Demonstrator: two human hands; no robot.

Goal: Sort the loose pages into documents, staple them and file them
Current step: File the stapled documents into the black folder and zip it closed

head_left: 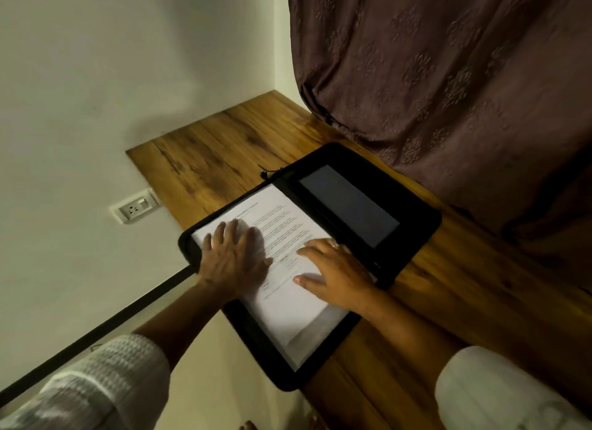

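A black zip folder (413, 224) lies open on the wooden desk (224, 147). A stack of white printed pages (282, 224) fills its near half. My left hand (232, 259) rests flat on the left part of the top page, fingers spread and straight. On the right part of the same page lies my right hand (333, 275), fingers straight, a ring on one finger. The folder's far half shows a dark inner pocket (349, 205). No stapler is in view.
A brown patterned curtain (448, 77) hangs down onto the desk just behind the folder. A white wall socket (134, 207) sits on the wall left of the desk. The folder's near corner overhangs the desk edge (288, 384).
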